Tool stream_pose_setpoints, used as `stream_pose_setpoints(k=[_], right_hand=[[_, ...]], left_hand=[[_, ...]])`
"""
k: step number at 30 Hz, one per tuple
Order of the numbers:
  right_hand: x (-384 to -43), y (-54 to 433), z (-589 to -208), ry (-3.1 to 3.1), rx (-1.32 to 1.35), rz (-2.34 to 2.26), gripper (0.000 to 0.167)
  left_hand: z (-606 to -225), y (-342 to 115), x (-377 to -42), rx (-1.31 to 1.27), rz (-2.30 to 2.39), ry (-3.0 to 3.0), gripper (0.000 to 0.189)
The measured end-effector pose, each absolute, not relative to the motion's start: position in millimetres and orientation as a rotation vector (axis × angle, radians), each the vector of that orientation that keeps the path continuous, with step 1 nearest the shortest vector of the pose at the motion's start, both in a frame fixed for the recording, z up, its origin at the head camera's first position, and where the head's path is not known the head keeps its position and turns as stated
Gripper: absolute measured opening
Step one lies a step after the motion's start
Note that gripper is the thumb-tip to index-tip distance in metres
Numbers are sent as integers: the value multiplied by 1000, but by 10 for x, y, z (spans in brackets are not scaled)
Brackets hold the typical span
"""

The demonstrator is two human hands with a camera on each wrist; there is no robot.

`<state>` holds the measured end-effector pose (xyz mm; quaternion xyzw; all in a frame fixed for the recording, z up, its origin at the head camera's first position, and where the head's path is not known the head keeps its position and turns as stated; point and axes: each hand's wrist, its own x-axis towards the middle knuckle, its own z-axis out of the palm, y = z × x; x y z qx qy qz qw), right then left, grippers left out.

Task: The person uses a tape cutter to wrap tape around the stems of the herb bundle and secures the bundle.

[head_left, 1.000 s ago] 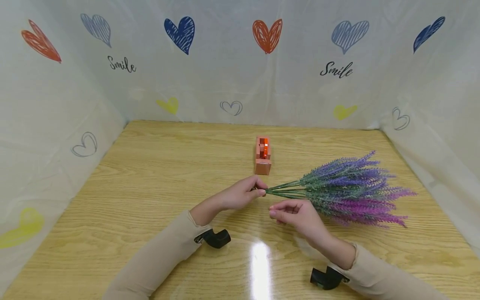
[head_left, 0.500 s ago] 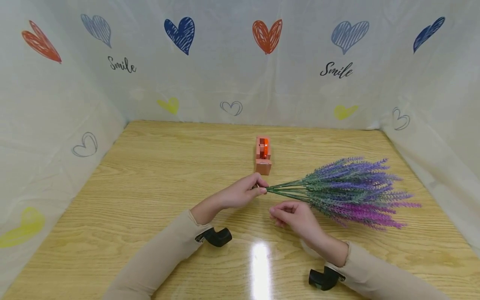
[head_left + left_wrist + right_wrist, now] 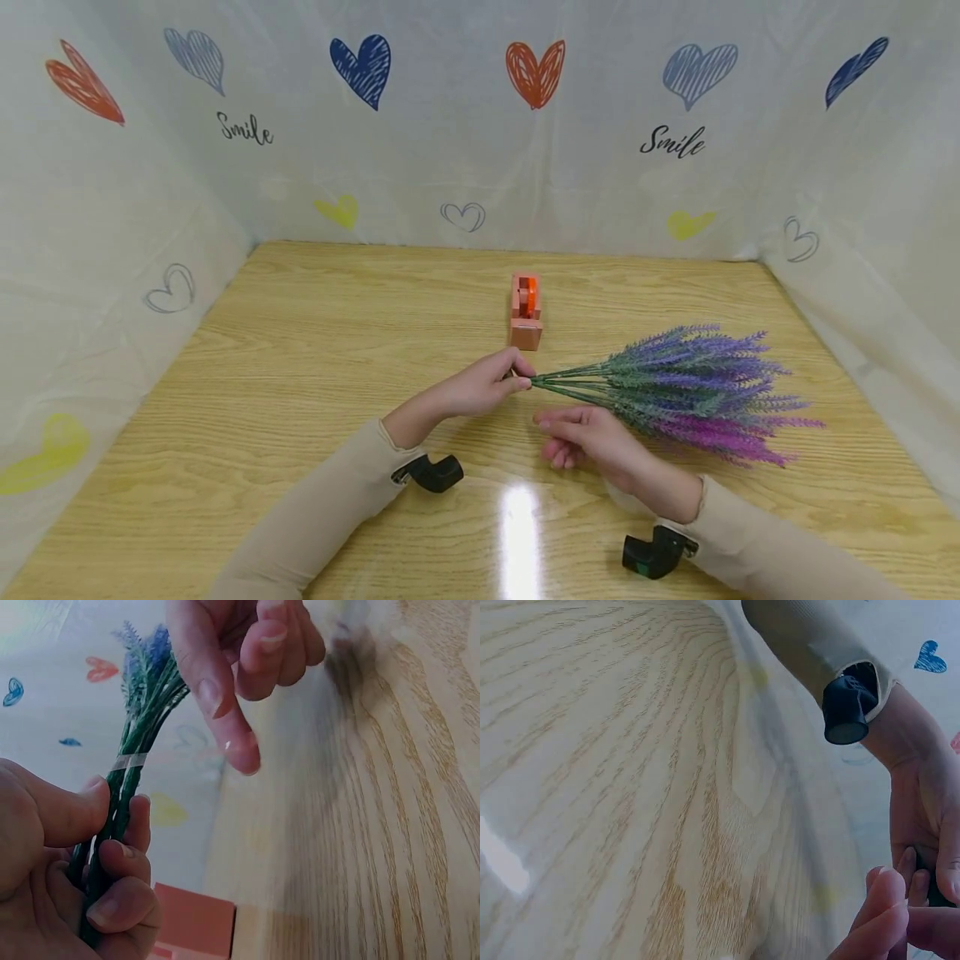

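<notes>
My left hand [image 3: 480,387] grips the green stems of an artificial lavender bunch [image 3: 693,387], whose purple and magenta heads point right. In the left wrist view, a strip of clear tape [image 3: 131,760] crosses the stems [image 3: 135,739] just above my left thumb. It stretches to the index fingertip of my right hand [image 3: 600,442], where its end lies against the skin. Thumb and index are close together there, the other fingers loosely curled, in front of the stems. The right wrist view shows my right fingertips [image 3: 885,900] near the left hand [image 3: 926,802].
A pink tape dispenser [image 3: 527,333] with an orange roll core [image 3: 532,296] stands just beyond my left hand. The wooden table [image 3: 300,333] is bordered by white sheeting [image 3: 465,158] printed with hearts. Black wrist devices [image 3: 438,473] sit at both cuffs.
The flower heads have shifted and turned slightly as the bunch rolls in my left hand. My right hand has dropped a little toward me, its lower fingers spreading somewhat. The dispenser stays put.
</notes>
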<state>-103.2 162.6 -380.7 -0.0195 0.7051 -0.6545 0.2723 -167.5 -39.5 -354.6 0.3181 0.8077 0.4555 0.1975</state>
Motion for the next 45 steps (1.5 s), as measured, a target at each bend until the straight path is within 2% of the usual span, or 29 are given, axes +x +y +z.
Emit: stream_pose_setpoints(k=[4, 7, 15, 18, 21, 25, 30, 34, 45], right_hand=[[-1025, 1639, -3830, 1839, -84, -1684, 41], [-994, 1642, -3822, 1892, -219, -1604, 34], [-1016, 1677, -3440, 2331, -1058, -1421, 12], [-1125, 1730, -3300, 2530, -1366, -1390, 16], [-1273, 1787, -3237, 2752, -1533, -1253, 24], [-1417, 1840, -3242, 2936, -1537, -992, 29], [-1477, 1872, -3307, 3008, -1344, -747, 33], [-1500, 1876, -3347, 2988, -1209, -655, 29], [-1570, 1875, -3406, 2815, -1233, -582, 14]], left_hand=[[-3560, -407, -1692, 891, 1274, 2264, 11], [-3557, -415, -1704, 907, 1274, 2262, 12], [-3605, -422, -1719, 941, 1265, 2268, 11], [-3605, -423, -1724, 935, 1272, 2256, 11], [-3596, -422, -1726, 928, 1288, 2247, 10], [-3584, -417, -1722, 918, 1311, 2239, 9], [-3578, -409, -1716, 908, 1303, 2258, 8], [-3592, -397, -1714, 893, 1289, 2291, 8], [-3653, -390, -1710, 869, 1254, 2334, 10]])
